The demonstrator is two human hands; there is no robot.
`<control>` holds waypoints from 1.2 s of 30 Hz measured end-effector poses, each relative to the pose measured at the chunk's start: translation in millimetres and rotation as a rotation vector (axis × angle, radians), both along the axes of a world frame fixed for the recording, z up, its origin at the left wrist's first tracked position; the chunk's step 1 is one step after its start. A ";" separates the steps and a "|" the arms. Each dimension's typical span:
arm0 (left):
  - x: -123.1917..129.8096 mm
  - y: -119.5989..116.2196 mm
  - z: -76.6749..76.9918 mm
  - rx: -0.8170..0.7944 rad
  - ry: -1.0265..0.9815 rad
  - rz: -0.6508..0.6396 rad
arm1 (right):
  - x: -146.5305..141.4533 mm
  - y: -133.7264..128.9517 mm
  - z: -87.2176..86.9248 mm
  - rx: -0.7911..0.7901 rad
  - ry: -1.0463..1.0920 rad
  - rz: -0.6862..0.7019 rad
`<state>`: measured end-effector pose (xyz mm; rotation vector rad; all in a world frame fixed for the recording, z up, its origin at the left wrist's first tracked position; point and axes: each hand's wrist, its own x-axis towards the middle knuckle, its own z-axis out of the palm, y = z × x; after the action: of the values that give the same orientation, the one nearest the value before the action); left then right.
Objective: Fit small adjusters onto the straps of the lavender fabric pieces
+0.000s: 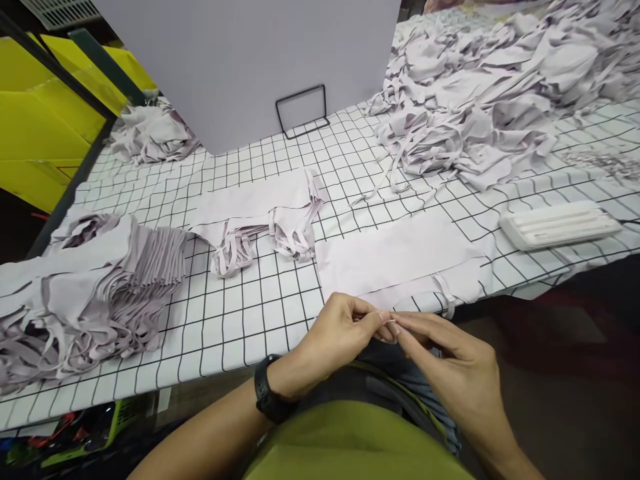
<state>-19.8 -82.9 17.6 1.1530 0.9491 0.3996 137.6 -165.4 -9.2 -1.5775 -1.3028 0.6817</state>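
"Where did the edge run, and what room did you have?"

"I worked at the front edge of the white tablecloth with black grid lines (270, 313). Its grid showed in a broad patch to my left."

"And your hands?"

"Nearly closed, fingertips meeting. My left hand (345, 330) and right hand (445, 360) both pinched a tiny white strip (391, 322), too small to identify. Just beyond lay a flat, pale lilac fabric piece (395, 260) with a narrow strap (444, 288)."

"What stood around?"

"Leftward, a low pile of pale strapped fabric (255, 200), then a thick folded fabric stack (125, 273). Rightward, a long white grooved case (560, 223), with a big crumpled fabric heap (475, 120) behind. A tall grey panel (250, 67) blocked the far side, a black wire stand (300, 94) at its foot."
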 end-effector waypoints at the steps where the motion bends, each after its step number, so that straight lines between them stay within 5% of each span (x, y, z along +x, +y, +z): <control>1: -1.3 0.3 -0.5 0.009 0.013 -0.015 | -0.6 -0.3 0.5 0.048 -0.044 -0.011; 4: -4.7 -0.8 -5.7 0.303 0.188 -0.007 | 1.4 3.1 3.6 0.000 -0.055 -0.088; 8: -4.4 4.5 -20.3 0.954 0.456 -0.057 | 8.1 17.7 6.2 -0.405 0.252 -0.123; 11: 0.0 14.2 -31.4 1.159 0.593 -0.177 | 9.8 29.6 3.7 -0.540 0.421 -0.113; 18: 6.2 24.5 -44.3 1.257 0.651 -0.166 | 8.3 46.2 -3.6 -0.558 0.539 -0.148; 29: 4.5 25.0 -51.2 1.211 0.383 0.054 | -3.0 70.3 9.0 -0.636 0.739 -0.225; 36: 4.9 23.4 -51.2 1.258 0.449 -0.015 | -4.7 74.3 8.6 -0.621 0.774 -0.275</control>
<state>-14.9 -59.5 -33.6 2.4630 1.0702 0.7910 132.9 -91.0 -0.7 -1.6492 -0.2979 1.4238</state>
